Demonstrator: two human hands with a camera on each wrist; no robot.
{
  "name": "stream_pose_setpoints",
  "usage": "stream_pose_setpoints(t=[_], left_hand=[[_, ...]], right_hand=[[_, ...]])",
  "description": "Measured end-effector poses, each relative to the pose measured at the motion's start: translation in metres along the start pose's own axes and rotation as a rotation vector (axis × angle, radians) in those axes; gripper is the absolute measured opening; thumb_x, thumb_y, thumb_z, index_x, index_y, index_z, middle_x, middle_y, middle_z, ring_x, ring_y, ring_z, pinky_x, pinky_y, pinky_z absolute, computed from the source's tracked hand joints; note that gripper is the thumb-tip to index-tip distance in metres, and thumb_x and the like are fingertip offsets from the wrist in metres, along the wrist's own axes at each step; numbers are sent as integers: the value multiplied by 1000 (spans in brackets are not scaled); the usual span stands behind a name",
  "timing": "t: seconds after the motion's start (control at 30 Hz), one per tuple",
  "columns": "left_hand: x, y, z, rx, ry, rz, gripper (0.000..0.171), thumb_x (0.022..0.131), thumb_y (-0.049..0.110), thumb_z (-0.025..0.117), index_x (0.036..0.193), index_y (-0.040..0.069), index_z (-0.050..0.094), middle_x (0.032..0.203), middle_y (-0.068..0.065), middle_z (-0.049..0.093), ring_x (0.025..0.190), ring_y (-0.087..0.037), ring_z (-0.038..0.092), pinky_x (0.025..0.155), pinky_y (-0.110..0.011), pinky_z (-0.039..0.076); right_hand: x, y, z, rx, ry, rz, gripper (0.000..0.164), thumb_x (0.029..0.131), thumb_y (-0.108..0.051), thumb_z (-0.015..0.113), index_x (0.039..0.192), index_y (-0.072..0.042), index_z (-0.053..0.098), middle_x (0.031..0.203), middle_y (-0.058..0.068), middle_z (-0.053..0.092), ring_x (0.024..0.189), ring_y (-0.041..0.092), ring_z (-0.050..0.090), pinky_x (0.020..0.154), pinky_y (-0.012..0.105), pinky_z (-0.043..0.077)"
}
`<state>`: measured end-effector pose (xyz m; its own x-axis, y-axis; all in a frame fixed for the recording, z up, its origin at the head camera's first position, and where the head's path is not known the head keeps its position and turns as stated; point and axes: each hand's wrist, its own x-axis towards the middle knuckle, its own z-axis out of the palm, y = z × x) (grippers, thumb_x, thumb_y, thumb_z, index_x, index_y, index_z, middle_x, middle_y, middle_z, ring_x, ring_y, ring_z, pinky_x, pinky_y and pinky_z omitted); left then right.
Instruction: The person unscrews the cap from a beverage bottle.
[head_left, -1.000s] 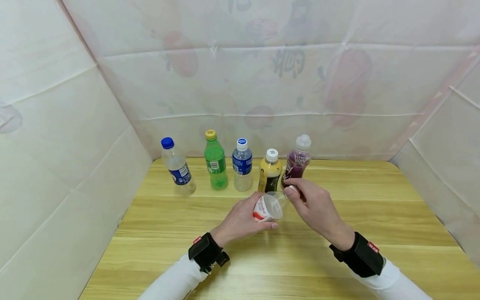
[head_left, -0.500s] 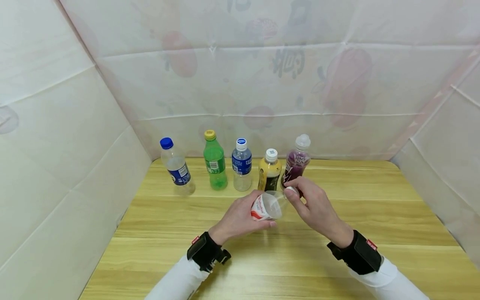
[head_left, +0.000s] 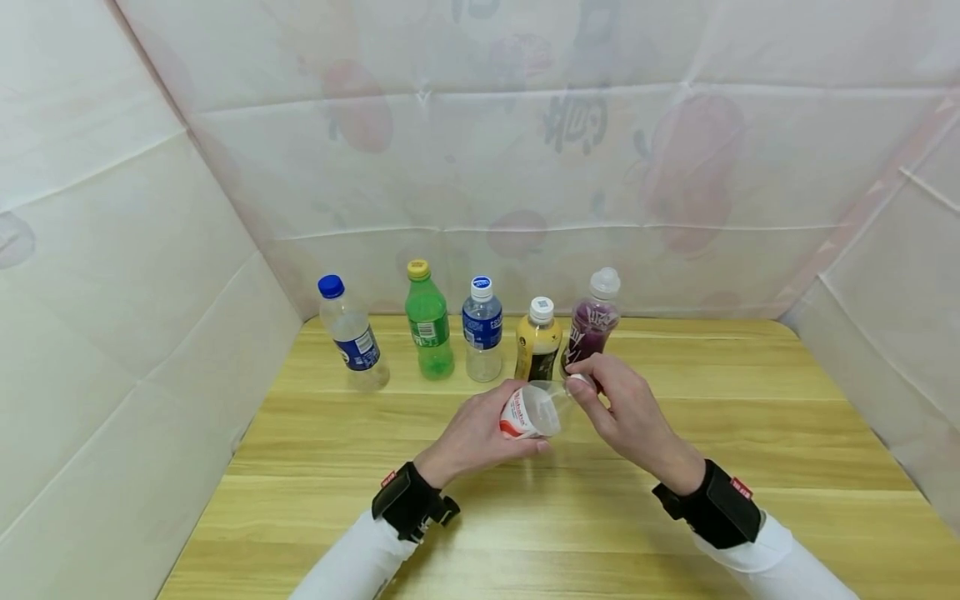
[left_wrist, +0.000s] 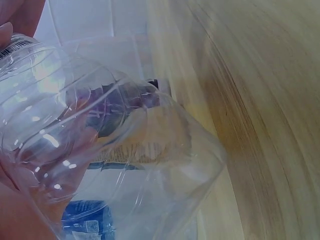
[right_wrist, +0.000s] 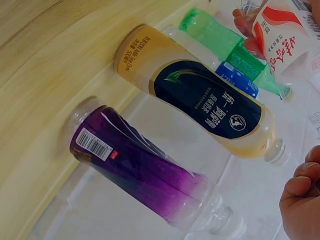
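Observation:
My left hand [head_left: 472, 437] grips a clear plastic bottle with a red-and-white label [head_left: 517, 417] around its body. The bottle lies tilted above the table, its neck toward my right hand [head_left: 630, 417]. The thumb and curled fingers of that hand pinch a white cap [head_left: 582, 382] at the neck end. In the left wrist view the ridged clear bottle [left_wrist: 125, 130] fills much of the picture and looks empty. The right wrist view catches the bottle's label [right_wrist: 282, 37] at the top right, with the right hand [right_wrist: 302, 200] at the lower right edge.
Along the back stand a blue-capped bottle [head_left: 358, 350], a green bottle [head_left: 430, 329], a white-capped bottle with a blue label [head_left: 482, 329], a yellow bottle [head_left: 538, 337] and a purple bottle [head_left: 592, 325]. A pale cloth [head_left: 465, 150] hangs behind the wooden table [head_left: 300, 475].
Both hands and the held bottle have shifted slightly left in the head view, which itself has turned a little. The right fingers stay at the cap; the standing bottles keep their places.

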<state>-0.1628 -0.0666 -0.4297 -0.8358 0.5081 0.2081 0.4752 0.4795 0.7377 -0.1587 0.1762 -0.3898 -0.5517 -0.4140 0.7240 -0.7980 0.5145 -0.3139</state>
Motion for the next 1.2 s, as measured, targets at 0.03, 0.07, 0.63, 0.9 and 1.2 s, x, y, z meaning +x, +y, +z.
stream_pose_setpoints(t=[0.03,0.07,0.63,0.9,1.2], left_hand=[[0,0,0,2,-1,0,74,82,45,86,141,15,54,113,3,67,94,-11,62,76,-27,53],[0,0,0,3,-3,-1,74,82,45,86,141,15,54,114,2,67,94,-11,62,76,-27,53],[1,2,-3,-58,-47,5,71,81,43,87,139,15,57,113,4,67,95,-10,62,79,-28,54],[1,2,-5,-161,-94,25,62,83,35,87,133,13,58,108,4,68,90,-9,63,75,-27,56],[0,2,-5,-172,-90,23,64,83,35,87,135,13,58,110,4,68,92,-9,63,77,-27,56]], right_hand=[[0,0,0,0,0,0,51,111,-43,40,109,2,66,89,2,60,77,12,51,68,22,40],[0,0,0,-2,2,-3,51,112,-42,40,109,2,66,89,2,60,77,12,51,68,22,40],[2,0,-5,14,-7,-85,47,112,-39,42,106,1,66,86,0,58,76,13,51,68,21,39],[7,-2,-11,3,-50,-145,44,112,-38,42,108,-1,64,91,1,61,79,13,51,69,23,39],[11,-2,-16,13,-100,-169,42,112,-37,42,109,-2,65,96,1,64,81,13,51,71,23,40]])
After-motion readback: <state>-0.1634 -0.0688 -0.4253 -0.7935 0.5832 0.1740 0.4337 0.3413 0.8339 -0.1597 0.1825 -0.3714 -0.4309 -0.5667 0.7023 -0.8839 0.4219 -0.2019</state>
